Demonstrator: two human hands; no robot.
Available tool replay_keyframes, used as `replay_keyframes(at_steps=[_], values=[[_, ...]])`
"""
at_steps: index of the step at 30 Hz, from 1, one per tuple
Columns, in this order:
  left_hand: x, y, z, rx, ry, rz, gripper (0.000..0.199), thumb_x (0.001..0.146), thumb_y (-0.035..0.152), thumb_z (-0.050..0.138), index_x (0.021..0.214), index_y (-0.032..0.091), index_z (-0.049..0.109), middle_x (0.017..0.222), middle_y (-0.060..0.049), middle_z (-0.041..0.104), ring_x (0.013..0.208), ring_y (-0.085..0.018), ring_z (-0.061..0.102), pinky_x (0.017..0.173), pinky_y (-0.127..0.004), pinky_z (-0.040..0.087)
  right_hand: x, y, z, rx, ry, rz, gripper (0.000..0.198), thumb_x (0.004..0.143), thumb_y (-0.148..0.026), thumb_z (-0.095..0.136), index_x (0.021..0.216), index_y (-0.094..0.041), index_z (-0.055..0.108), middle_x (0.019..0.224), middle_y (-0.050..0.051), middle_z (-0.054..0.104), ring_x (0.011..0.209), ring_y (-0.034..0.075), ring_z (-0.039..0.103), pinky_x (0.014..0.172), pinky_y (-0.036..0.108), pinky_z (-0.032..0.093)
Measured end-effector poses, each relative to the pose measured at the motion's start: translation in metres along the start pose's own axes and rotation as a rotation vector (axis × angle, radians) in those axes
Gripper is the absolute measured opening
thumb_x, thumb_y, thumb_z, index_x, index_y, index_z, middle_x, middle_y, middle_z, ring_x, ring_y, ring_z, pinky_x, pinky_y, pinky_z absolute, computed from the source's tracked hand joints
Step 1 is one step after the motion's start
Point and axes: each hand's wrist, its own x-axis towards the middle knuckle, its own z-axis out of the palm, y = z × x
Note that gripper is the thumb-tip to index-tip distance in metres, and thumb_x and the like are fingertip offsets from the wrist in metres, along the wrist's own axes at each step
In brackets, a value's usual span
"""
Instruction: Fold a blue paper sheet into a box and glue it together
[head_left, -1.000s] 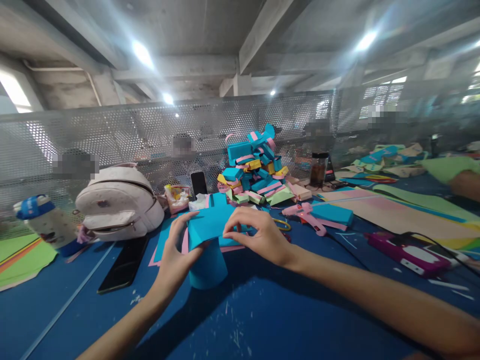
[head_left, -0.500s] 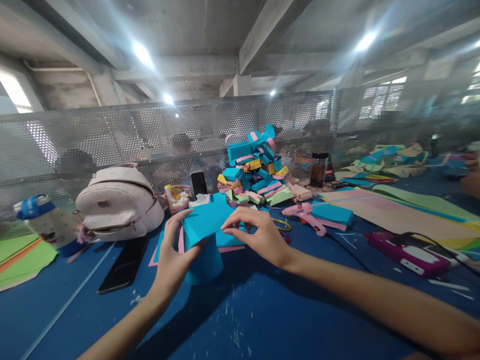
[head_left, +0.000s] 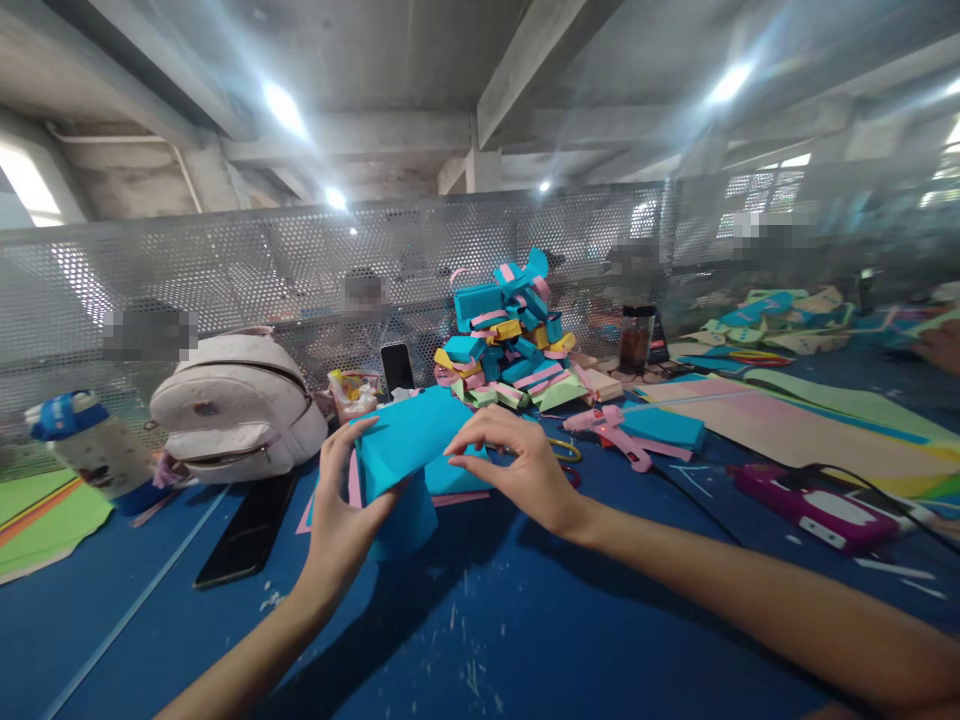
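My left hand [head_left: 341, 490] is closed on a blue paper piece [head_left: 412, 430], thumb below and fingers at its left edge. The flat top of the piece tilts toward me, and a curved blue paper part [head_left: 409, 520] hangs beneath it above the table. My right hand [head_left: 514, 465] is in a pinch at the right edge of the blue piece. Whether its fingertips hold the edge or something small cannot be made out. Behind the held piece lie blue and pink sheets [head_left: 461, 475], partly hidden.
A pile of folded paper pieces [head_left: 510, 345] stands behind my hands. To the right are a pink glue gun [head_left: 611, 430], a purple device [head_left: 814, 505] with a cable and large paper sheets [head_left: 772, 420]. On the left are a phone [head_left: 247, 535], a backpack [head_left: 236, 410] and a bottle [head_left: 97, 450].
The blue paper piece has tilted and shifted slightly left in my left hand, its curved lower part moving along. My right hand has moved slightly right, its pinch staying closed.
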Motion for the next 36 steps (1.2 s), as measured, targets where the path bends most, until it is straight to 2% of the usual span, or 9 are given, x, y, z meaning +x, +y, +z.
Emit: replay_keyframes(at_steps=[3,7,13,25,36], values=[[-0.002,0.004,-0.001,0.046,-0.055,0.051,0.058,0.071,0.018,0.068,0.125,0.032,0.053,0.130,-0.005,0.049,0.128,-0.030,0.043,0.108,-0.049,0.033,-0.002,-0.002,0.000,-0.056,-0.034,-0.076,0.006,0.084,-0.025,0.070,0.090,-0.026,0.070,0.089,0.001,0.069,0.086,0.018,0.059,0.082,0.035,0.046],[-0.004,0.011,0.000,0.090,-0.080,0.119,0.061,0.069,0.015,0.066,0.126,0.031,0.052,0.132,-0.005,0.044,0.131,-0.029,0.039,0.110,-0.046,0.032,-0.004,-0.006,0.000,-0.100,-0.076,-0.144,0.010,0.082,-0.028,0.073,0.092,-0.025,0.071,0.090,0.001,0.068,0.084,0.017,0.057,0.079,0.032,0.045],[-0.005,0.017,0.000,0.121,-0.089,0.148,0.059,0.072,0.017,0.067,0.127,0.031,0.051,0.133,-0.005,0.043,0.130,-0.029,0.040,0.109,-0.046,0.033,-0.005,-0.007,-0.002,-0.143,-0.112,-0.209,0.012,0.085,-0.031,0.069,0.095,-0.026,0.072,0.089,0.002,0.067,0.081,0.017,0.057,0.076,0.031,0.045],[-0.009,0.015,0.002,0.111,-0.099,0.101,0.056,0.073,0.019,0.068,0.125,0.033,0.052,0.131,-0.005,0.045,0.130,-0.028,0.041,0.108,-0.048,0.033,-0.007,-0.001,-0.001,-0.278,-0.061,-0.390,0.009,0.087,-0.022,0.066,0.093,-0.022,0.073,0.085,0.002,0.070,0.077,0.017,0.052,0.070,0.031,0.043],[-0.010,0.014,0.005,0.084,-0.113,0.056,0.055,0.074,0.019,0.068,0.124,0.035,0.052,0.130,-0.004,0.045,0.130,-0.028,0.040,0.109,-0.049,0.031,-0.006,-0.004,0.000,-0.281,-0.073,-0.368,0.005,0.087,-0.022,0.066,0.088,-0.021,0.072,0.085,0.003,0.069,0.079,0.017,0.053,0.072,0.032,0.044]])
